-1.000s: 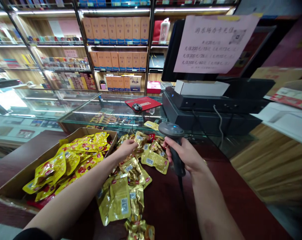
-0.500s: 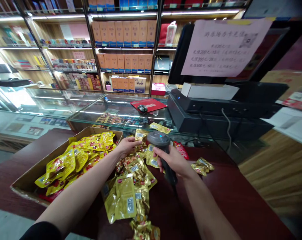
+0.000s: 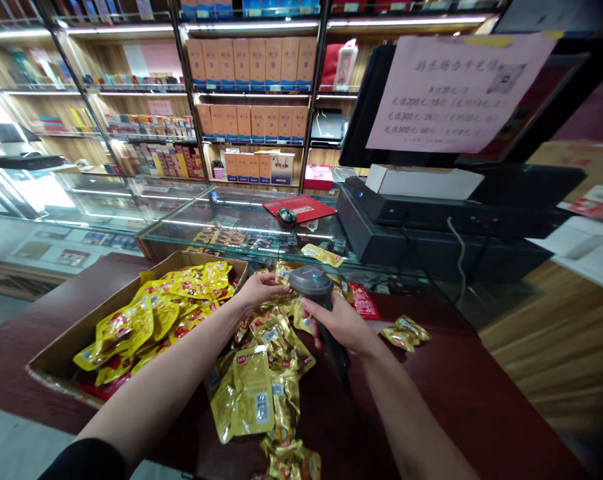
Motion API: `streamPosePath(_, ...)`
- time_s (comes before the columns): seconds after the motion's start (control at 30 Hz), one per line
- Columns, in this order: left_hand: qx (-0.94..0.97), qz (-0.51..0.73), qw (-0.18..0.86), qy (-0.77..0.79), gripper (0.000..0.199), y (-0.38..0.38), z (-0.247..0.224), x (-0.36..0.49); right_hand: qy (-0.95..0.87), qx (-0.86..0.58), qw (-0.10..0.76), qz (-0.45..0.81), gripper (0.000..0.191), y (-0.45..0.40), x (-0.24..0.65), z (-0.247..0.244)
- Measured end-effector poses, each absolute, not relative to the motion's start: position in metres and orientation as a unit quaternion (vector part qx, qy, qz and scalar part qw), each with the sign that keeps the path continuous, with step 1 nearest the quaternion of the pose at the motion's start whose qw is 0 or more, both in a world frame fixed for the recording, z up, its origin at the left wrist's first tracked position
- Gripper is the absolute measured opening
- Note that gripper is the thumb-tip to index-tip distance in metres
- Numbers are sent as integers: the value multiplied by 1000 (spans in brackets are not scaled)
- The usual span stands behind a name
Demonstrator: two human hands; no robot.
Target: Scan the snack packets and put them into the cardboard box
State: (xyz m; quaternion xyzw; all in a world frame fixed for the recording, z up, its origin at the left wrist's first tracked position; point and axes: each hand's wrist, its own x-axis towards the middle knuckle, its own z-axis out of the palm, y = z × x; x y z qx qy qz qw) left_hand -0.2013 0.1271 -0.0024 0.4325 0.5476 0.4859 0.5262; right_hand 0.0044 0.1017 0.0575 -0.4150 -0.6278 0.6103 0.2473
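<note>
My right hand is wrapped round the handle of a dark barcode scanner, which has a small blue light on top. Just left of the scanner's head, my left hand pinches a gold snack packet, partly covered by the scanner. Under and in front of both hands lies a heap of gold snack packets, some with barcode labels. One larger flat packet rests at the near side with its barcode facing up. My left forearm crosses over a cardboard box full of yellow packets.
Beyond the brown table is a glass display counter with a mouse on a red pad. A monitor with a paper sign stands at the right. Two small packets and a red packet lie right of the scanner.
The scanner has moved slightly left, closer to my left hand, and covers more of the pinched packet. My left hand has shifted slightly right. The camera view has shifted a little.
</note>
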Motion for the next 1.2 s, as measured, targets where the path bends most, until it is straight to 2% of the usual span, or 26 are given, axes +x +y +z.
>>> streamPosePath(0.23,428,486,538,540,52,130,-9,-203,-627,-406,246,618,34,100,3,55)
streamPosePath(0.5,420,484,530,555,47,128,-5,-201,-626,-400,256,618,33,102,3,52)
streamPosePath(0.67,442,475,518,557,52,130,-8,-202,-629,-406,253,614,35,101,5,54)
streamPosePath(0.97,429,496,516,551,47,128,-3,-202,-627,-400,261,616,35,101,7,59)
streamPosePath(1.07,434,533,489,537,48,127,9,-211,-622,-394,273,619,38,99,10,62)
streamPosePath(1.2,438,585,393,559,49,119,35,-246,-634,-365,282,620,40,94,12,64)
